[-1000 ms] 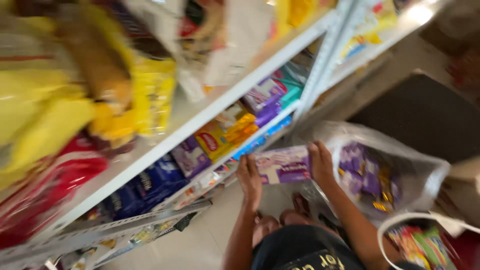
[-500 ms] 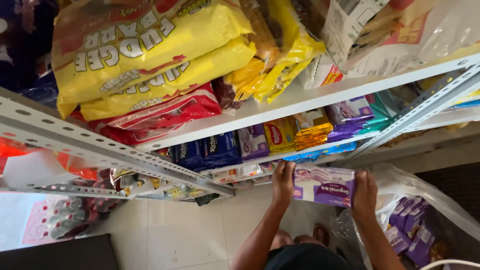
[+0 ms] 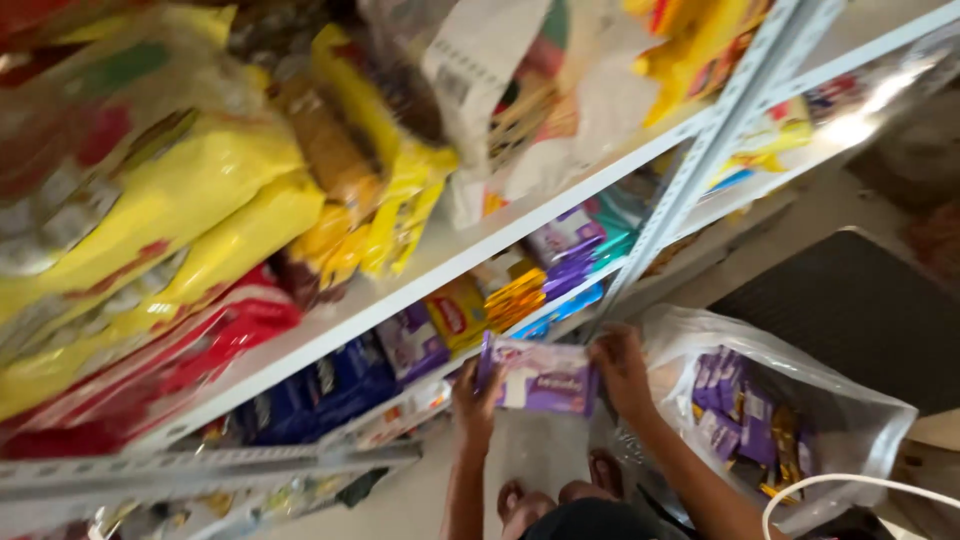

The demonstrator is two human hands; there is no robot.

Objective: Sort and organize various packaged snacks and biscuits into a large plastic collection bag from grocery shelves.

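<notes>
The left hand (image 3: pixel 474 392) and the right hand (image 3: pixel 620 365) each clasp one end of the purple snack pack (image 3: pixel 540 378), held level just below the lower shelf (image 3: pixel 420 395), so I judge it best to guide it flat toward 11 o'clock, away from the plastic bag (image 3: pixel 770 410) at 3 o'clock

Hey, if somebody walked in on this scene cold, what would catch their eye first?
Probably the purple snack pack held at its two ends by the left hand and right hand, low in the middle beside the white metal shelf. Then the big yellow bags piled on that shelf at the left, and the clear plastic bag of purple packets at lower right.
</notes>
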